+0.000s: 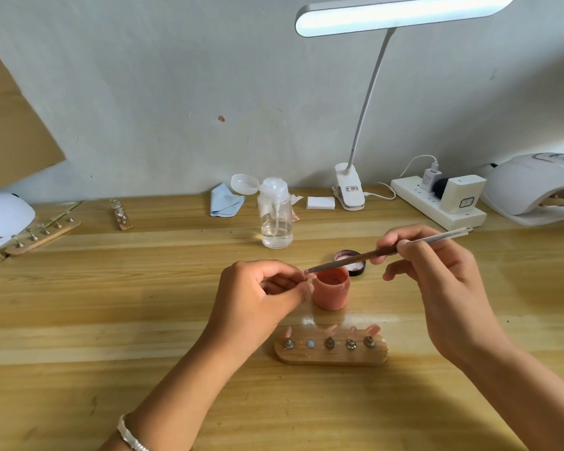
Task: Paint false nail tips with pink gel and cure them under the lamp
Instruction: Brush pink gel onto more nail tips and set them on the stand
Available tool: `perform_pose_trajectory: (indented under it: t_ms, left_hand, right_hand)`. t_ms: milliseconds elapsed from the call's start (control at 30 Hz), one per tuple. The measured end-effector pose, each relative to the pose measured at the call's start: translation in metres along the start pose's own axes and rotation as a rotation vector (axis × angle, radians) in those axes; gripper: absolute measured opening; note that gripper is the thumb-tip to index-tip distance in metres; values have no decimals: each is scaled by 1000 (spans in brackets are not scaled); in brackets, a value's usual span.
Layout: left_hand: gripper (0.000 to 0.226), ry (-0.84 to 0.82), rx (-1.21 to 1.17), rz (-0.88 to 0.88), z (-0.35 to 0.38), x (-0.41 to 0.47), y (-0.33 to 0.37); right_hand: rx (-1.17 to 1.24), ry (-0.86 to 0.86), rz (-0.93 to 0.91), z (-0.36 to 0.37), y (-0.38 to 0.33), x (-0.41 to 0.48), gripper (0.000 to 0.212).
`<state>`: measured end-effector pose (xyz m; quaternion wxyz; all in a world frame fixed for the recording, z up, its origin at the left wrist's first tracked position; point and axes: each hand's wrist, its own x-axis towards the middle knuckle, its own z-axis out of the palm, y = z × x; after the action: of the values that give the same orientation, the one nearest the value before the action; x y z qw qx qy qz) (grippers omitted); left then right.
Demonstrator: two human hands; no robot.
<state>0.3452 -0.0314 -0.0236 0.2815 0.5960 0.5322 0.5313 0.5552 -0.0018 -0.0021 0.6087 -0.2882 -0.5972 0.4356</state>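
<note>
My left hand (267,292) pinches a small nail tip holder between thumb and fingers; the tip itself is mostly hidden. My right hand (437,271) grips a thin brush (355,257), and the brush's point meets the left fingertips just above the open pink gel jar (331,289). The jar's dark lid (350,262) lies right behind it. In front of the jar a wooden stand (331,353) carries several pink nail tips on metal pegs, with one slot bare. The white curing lamp (531,187) sits at the far right.
A clear pump bottle (275,216) stands behind the jar, a blue cloth (225,203) and white pads (320,202) beyond it. The clip desk lamp (350,193) and a power strip (437,206) line the wall. At the left lie two more wooden stands (43,236), (121,214) and a small white lamp (4,216).
</note>
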Motion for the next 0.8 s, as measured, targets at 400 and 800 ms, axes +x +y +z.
perform_pose_trajectory:
  t_ms: [400,800]
  left_hand:
    - [18,4,17,-2,-1,0,-3]
    - [13,11,39,-13,-1,0,-1]
  right_hand:
    - [-8,97,-6,-1,-3,1,32]
    - [-50,118,-15,-2,-3,2,33]
